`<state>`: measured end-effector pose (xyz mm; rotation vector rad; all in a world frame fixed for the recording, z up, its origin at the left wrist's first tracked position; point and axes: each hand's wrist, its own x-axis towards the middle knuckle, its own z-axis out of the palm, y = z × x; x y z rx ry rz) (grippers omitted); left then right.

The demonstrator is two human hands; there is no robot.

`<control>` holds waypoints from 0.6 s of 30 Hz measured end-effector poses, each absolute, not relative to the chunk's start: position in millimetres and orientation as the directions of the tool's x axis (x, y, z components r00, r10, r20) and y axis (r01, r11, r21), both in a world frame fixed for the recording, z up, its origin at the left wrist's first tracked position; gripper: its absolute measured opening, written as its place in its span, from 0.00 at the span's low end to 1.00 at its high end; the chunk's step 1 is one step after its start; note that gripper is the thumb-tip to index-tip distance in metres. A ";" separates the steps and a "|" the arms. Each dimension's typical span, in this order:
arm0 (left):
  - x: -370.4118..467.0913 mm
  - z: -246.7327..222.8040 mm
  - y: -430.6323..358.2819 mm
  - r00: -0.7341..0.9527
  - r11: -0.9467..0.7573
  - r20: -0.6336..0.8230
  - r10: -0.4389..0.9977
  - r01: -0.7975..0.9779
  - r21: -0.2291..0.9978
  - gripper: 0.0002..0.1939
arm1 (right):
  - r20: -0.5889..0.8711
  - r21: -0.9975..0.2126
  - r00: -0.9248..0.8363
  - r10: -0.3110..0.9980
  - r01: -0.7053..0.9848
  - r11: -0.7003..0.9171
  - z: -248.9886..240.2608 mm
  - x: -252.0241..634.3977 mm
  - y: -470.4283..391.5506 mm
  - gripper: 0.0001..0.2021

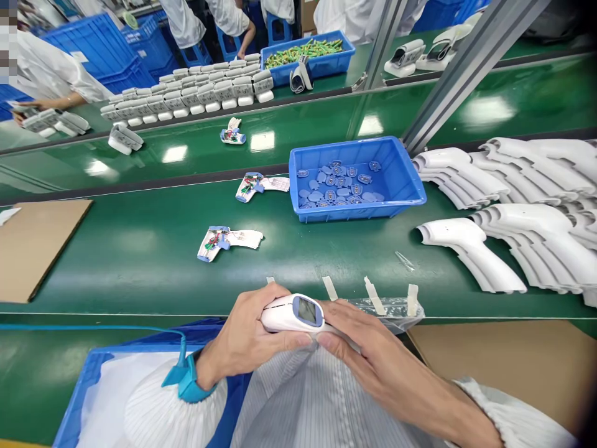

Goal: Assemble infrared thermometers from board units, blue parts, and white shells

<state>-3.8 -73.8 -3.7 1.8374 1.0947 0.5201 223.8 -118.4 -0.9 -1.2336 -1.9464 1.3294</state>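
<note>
In the head view, a white plastic handheld device (277, 317) with one grey screen in a blue oval rim is at the near edge of the green, glossy worktop (153, 261). The left hand (252, 330) pinches its left end between thumb and fingers; the right hand (359, 336) closes thumb and fingers on its screen end. Two open white half-shells (230, 241) with coloured wires lie left of the worktop's middle, one by the far edge. Also at the far edge, one blue plastic bin (359, 213) holds many flat, rounded blue pieces (330, 180), their markings too small to read. Nested, smooth white pistol-shaped shells (452, 233) crowd the right end. Four pale tape strips (374, 295) line the near edge, around a crinkled clear plastic bag (403, 317).
</note>
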 end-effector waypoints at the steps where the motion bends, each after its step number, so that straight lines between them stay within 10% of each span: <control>1: -2.2 -3.9 -74.5 0.515 -0.200 -0.079 0.854 0.463 0.864 0.20 | -0.066 -0.892 -0.470 0.880 0.423 0.158 -2.1 222.6 -118.7 0.20; 18: 11.0 -17.0 -82.0 0.414 -0.319 0.151 0.898 0.374 0.871 0.26 | 0.229 -0.613 -0.416 0.880 0.641 0.462 -6.6 213.4 -117.6 0.19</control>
